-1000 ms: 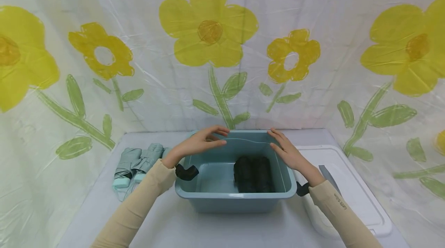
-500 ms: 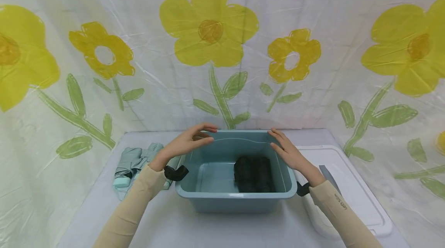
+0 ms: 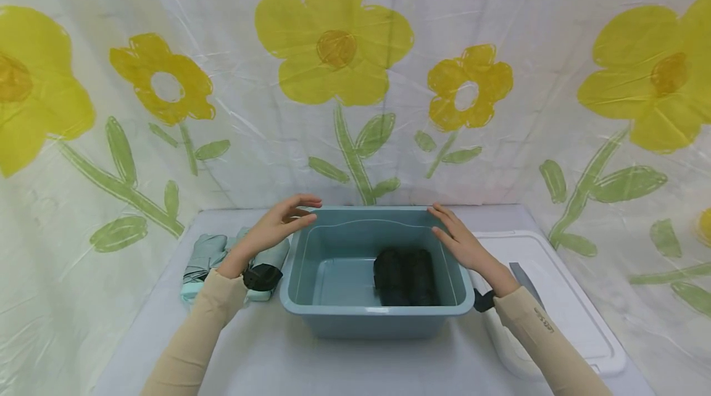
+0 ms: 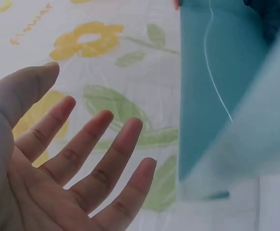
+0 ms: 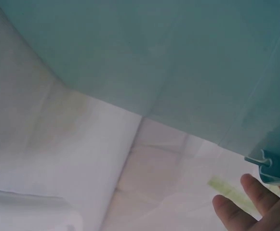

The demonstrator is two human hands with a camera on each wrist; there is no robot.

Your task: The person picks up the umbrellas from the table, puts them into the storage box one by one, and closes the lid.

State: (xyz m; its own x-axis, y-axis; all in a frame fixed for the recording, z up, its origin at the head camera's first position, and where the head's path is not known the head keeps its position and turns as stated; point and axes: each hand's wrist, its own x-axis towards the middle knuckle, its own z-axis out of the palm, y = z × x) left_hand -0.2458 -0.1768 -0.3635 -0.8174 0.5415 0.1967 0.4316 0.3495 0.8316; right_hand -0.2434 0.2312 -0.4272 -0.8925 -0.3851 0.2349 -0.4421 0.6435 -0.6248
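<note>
A blue-green plastic bin (image 3: pixel 344 311) stands in the middle of the table, its top uncovered. Two dark rolled bundles (image 3: pixel 405 277) lie side by side in its right half. My left hand (image 3: pixel 280 223), holding nothing, hovers just outside the bin's far left corner; the left wrist view has its palm (image 4: pixel 77 183) with the fingers spread. At the far right corner my right hand (image 3: pixel 458 242) rests along the rim with fairly straight fingers. In the right wrist view these fingers (image 5: pixel 231 214) are right at the rim's corner. Beneath my left forearm are folded grey-green umbrellas (image 3: pixel 207 254), partly hidden.
A white lid (image 3: pixel 577 322) with a grey handle (image 3: pixel 524 282) lies on the table right of the bin, partly under my right forearm. Behind the table hangs a white curtain (image 3: pixel 250 155) printed with yellow flowers.
My left hand has moved left, from over the bin's far side to outside its left corner, over the umbrellas. The right hand, bin and dark bundles have stayed in place.
</note>
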